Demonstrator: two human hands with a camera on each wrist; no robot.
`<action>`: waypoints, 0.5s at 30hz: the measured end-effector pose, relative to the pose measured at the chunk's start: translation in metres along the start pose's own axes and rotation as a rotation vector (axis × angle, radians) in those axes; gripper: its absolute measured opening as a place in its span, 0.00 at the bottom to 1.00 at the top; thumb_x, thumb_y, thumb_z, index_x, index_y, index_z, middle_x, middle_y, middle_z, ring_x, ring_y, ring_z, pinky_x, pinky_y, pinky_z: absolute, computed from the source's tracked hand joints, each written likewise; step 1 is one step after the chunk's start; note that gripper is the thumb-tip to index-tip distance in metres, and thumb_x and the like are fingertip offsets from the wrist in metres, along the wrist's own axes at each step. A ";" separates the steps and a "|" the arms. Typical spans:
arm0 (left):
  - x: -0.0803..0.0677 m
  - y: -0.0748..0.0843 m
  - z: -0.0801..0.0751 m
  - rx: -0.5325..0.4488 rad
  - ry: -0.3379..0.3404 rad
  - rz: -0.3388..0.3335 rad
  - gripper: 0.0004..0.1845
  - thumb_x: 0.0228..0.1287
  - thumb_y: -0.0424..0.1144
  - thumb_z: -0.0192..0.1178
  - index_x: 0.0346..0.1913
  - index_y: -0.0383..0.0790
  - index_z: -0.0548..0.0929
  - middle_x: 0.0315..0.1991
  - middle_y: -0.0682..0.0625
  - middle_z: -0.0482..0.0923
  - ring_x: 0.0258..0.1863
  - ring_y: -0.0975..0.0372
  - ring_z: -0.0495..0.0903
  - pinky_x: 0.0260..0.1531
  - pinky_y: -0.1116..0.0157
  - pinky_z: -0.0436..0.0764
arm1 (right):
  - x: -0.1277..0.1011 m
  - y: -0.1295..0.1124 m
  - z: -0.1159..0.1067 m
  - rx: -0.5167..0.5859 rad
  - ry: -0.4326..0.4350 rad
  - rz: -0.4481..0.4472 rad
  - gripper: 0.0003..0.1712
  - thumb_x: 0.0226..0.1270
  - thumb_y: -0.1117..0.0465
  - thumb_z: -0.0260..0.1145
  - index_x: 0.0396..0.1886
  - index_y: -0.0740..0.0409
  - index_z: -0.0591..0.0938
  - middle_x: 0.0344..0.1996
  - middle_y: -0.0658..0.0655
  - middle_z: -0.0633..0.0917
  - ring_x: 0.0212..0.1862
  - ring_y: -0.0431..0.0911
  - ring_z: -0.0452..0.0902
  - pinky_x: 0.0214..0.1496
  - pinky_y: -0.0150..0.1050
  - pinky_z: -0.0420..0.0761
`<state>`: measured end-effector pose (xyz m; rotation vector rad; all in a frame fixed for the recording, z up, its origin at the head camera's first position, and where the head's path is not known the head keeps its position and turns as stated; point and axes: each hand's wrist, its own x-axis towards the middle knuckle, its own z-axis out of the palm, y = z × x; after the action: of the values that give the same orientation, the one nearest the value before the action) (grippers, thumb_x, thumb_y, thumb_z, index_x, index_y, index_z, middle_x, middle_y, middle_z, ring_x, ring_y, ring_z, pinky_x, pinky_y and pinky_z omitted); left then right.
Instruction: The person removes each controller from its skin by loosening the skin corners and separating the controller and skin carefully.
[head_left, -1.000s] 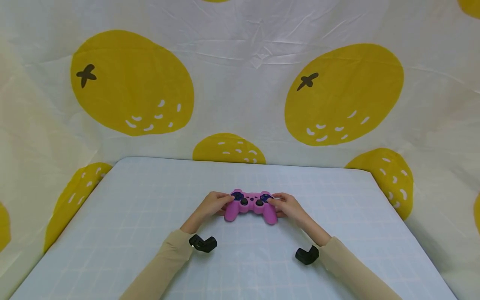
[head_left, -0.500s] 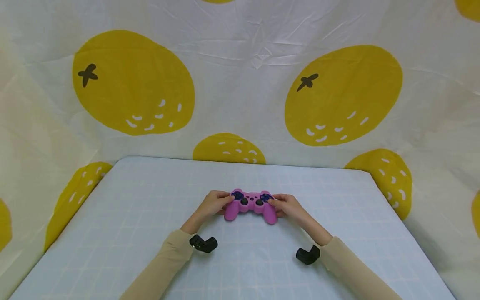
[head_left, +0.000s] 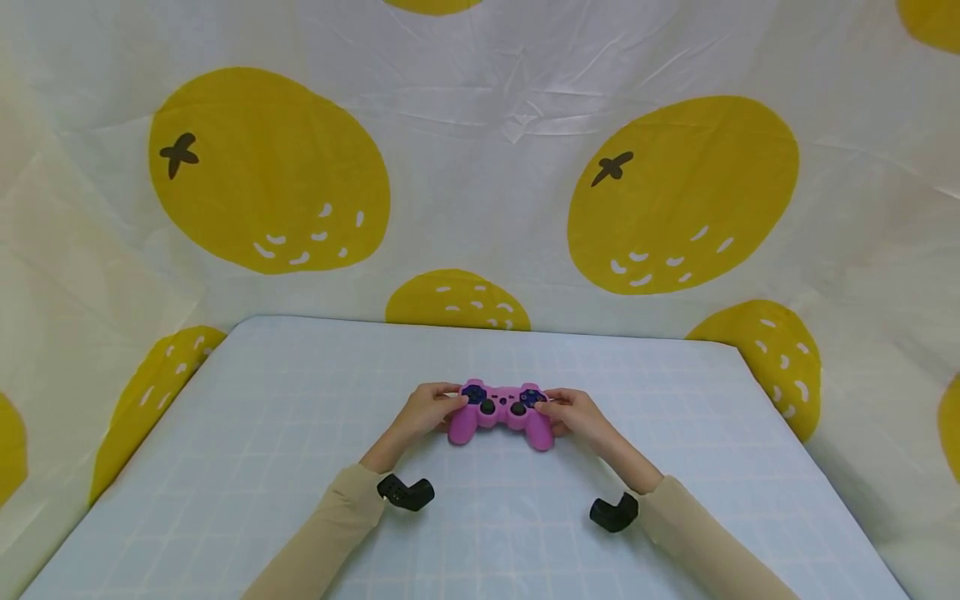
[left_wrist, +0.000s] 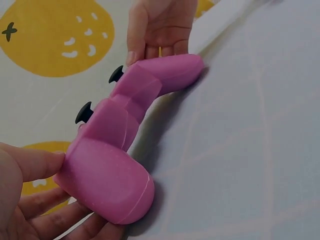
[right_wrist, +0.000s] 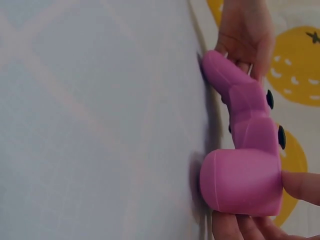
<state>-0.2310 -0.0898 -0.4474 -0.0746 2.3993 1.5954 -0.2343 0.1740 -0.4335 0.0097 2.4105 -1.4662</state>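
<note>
A pink game controller [head_left: 502, 407] with dark button pads and two black thumbsticks lies near the middle of the table, its two grips pointing toward me. My left hand [head_left: 429, 409] holds its left end, thumb on the top face and fingers underneath. At the other end my right hand [head_left: 576, 413] holds it the same way. In the left wrist view the controller [left_wrist: 112, 175] appears side-on, its handles close to the cloth. From the right wrist view the controller [right_wrist: 245, 180] shows its near handle between thumb and fingers. Whether it touches the table is hard to tell.
A pale blue checked cloth [head_left: 300, 517] covers the table. Behind and beside it hangs a white curtain [head_left: 480, 167] printed with large yellow fruit. Black wrist cameras, the left camera [head_left: 406, 492] and the right camera [head_left: 614, 512], sit at the beige sleeves.
The head view has tilted very slightly. Both hands keep their hold on the game controller, which stays in nearly the same place.
</note>
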 end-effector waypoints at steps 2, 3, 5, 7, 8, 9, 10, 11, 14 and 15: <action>-0.001 0.000 0.000 -0.009 0.002 0.009 0.24 0.67 0.45 0.59 0.62 0.38 0.75 0.42 0.45 0.83 0.35 0.60 0.80 0.37 0.65 0.84 | -0.001 -0.001 0.000 0.002 0.007 0.000 0.30 0.68 0.56 0.61 0.63 0.72 0.70 0.48 0.66 0.82 0.35 0.42 0.79 0.41 0.40 0.84; -0.001 0.000 0.000 -0.013 0.004 0.016 0.24 0.67 0.45 0.59 0.62 0.38 0.75 0.41 0.45 0.83 0.35 0.61 0.80 0.37 0.64 0.84 | -0.002 -0.002 0.000 0.003 0.011 -0.003 0.30 0.68 0.56 0.61 0.63 0.71 0.71 0.48 0.66 0.82 0.34 0.42 0.79 0.41 0.40 0.84; -0.002 0.000 0.000 -0.019 0.009 0.027 0.24 0.67 0.45 0.59 0.62 0.38 0.75 0.40 0.45 0.83 0.34 0.61 0.80 0.36 0.64 0.84 | -0.003 -0.003 0.000 0.005 0.018 -0.010 0.30 0.68 0.57 0.62 0.63 0.71 0.71 0.46 0.65 0.83 0.34 0.42 0.79 0.41 0.40 0.84; -0.003 0.000 0.000 -0.022 0.018 0.041 0.24 0.67 0.44 0.60 0.62 0.39 0.75 0.40 0.45 0.83 0.33 0.61 0.80 0.36 0.65 0.84 | -0.004 -0.003 0.000 0.014 0.026 -0.019 0.30 0.67 0.57 0.63 0.63 0.70 0.71 0.44 0.63 0.83 0.33 0.42 0.78 0.40 0.39 0.83; -0.004 0.000 0.000 -0.023 0.026 0.047 0.24 0.66 0.44 0.60 0.62 0.39 0.76 0.40 0.45 0.83 0.33 0.61 0.80 0.36 0.64 0.84 | -0.004 -0.003 0.000 0.019 0.029 -0.024 0.30 0.67 0.58 0.63 0.63 0.70 0.71 0.43 0.62 0.83 0.32 0.41 0.78 0.40 0.39 0.83; -0.005 0.001 0.000 -0.026 0.034 0.051 0.23 0.66 0.44 0.60 0.62 0.39 0.76 0.41 0.44 0.83 0.33 0.61 0.80 0.36 0.65 0.84 | -0.004 -0.004 0.000 0.026 0.033 -0.027 0.30 0.66 0.58 0.63 0.63 0.70 0.71 0.42 0.61 0.83 0.31 0.41 0.78 0.39 0.38 0.83; -0.005 0.001 0.000 -0.030 0.042 0.058 0.23 0.66 0.44 0.61 0.62 0.40 0.76 0.41 0.44 0.84 0.33 0.61 0.81 0.36 0.64 0.84 | -0.004 -0.004 0.000 0.036 0.037 -0.031 0.30 0.65 0.59 0.64 0.63 0.70 0.71 0.41 0.61 0.83 0.31 0.41 0.78 0.39 0.38 0.83; -0.006 0.001 0.000 -0.033 0.049 0.064 0.23 0.66 0.43 0.61 0.61 0.40 0.76 0.41 0.44 0.84 0.33 0.62 0.81 0.36 0.64 0.84 | -0.005 -0.005 0.000 0.045 0.041 -0.034 0.30 0.65 0.59 0.64 0.63 0.70 0.71 0.41 0.61 0.83 0.31 0.41 0.78 0.39 0.39 0.83; -0.008 0.001 0.000 -0.049 0.071 0.086 0.22 0.65 0.42 0.62 0.60 0.40 0.78 0.42 0.43 0.85 0.33 0.62 0.82 0.36 0.64 0.84 | -0.006 -0.006 0.001 0.061 0.054 -0.040 0.30 0.64 0.60 0.65 0.62 0.70 0.72 0.42 0.61 0.83 0.32 0.40 0.78 0.40 0.39 0.84; -0.008 0.000 0.000 -0.054 0.077 0.093 0.21 0.65 0.41 0.62 0.60 0.39 0.78 0.42 0.42 0.85 0.33 0.62 0.82 0.35 0.64 0.84 | -0.007 -0.005 0.002 0.068 0.057 -0.043 0.29 0.64 0.60 0.66 0.62 0.70 0.72 0.43 0.62 0.83 0.32 0.40 0.78 0.40 0.39 0.84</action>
<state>-0.2233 -0.0904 -0.4451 -0.0354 2.4505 1.7291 -0.2282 0.1711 -0.4276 0.0158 2.4193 -1.5867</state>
